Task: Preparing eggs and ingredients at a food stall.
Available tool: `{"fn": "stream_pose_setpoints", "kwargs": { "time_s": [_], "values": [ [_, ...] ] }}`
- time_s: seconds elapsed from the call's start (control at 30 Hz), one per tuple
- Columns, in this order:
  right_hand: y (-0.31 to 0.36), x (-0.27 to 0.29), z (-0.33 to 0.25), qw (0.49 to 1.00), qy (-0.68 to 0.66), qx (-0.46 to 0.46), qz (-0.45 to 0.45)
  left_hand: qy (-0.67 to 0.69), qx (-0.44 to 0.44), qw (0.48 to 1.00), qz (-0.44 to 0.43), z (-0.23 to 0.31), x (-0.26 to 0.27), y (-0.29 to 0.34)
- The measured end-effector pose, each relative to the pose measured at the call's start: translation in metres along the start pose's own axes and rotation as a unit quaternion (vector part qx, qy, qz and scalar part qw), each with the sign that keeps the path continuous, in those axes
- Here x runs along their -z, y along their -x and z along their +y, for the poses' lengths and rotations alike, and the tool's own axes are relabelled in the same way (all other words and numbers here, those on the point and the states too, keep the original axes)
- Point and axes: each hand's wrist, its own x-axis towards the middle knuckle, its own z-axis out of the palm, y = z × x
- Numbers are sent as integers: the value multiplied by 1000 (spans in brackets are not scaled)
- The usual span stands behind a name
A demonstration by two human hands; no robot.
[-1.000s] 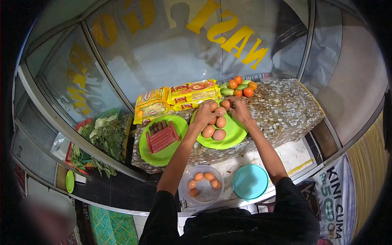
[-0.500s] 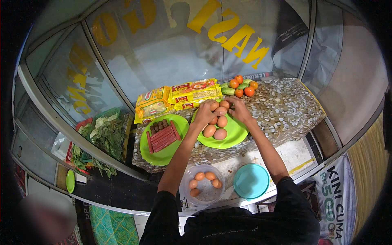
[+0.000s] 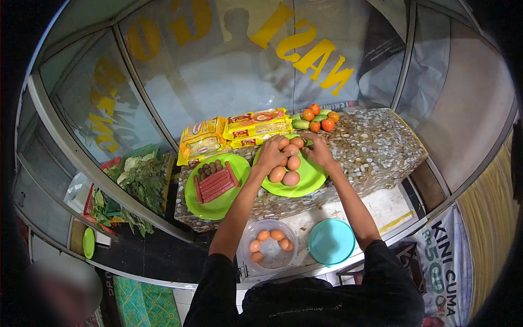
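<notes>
Apparently steadying eggs (image 3: 291, 178) on green plate (image 3: 311, 179) against rolling, with left hand (image 3: 270, 156) curled round some and right hand (image 3: 320, 152) half-curled, grip untellable.

Pebble-patterned counter (image 3: 376, 141) — two green plates (image 3: 311, 177), yellow packets (image 3: 256, 126), cucumbers (image 3: 300, 125), tomatoes (image 3: 327, 125); white ledge (image 3: 376, 211) below — clear tub (image 3: 277, 256), turquoise lid (image 3: 331, 241).

Noted large yellow capitals (image 3: 272, 24) across the glass panels (image 3: 229, 71). Saw the yellow packets (image 3: 259, 122) printed in red and yellow. Recorded the white banner (image 3: 463, 256) as worded and numbered in black and green. Found the black shirt (image 3: 327, 305) finely printed, illegibly blurred.
</notes>
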Motion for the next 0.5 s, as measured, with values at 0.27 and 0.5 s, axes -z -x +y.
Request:
{"fn": "stream_pose_setpoints", "kwargs": {
  "time_s": [0.27,0.5],
  "values": [
    [20,11,-26,996,55,53,50,-72,-74,991,82,7,2,17],
    [60,19,-94,998,-29,13,62,-4,-96,993,74,58,24,72]
  ]
}}
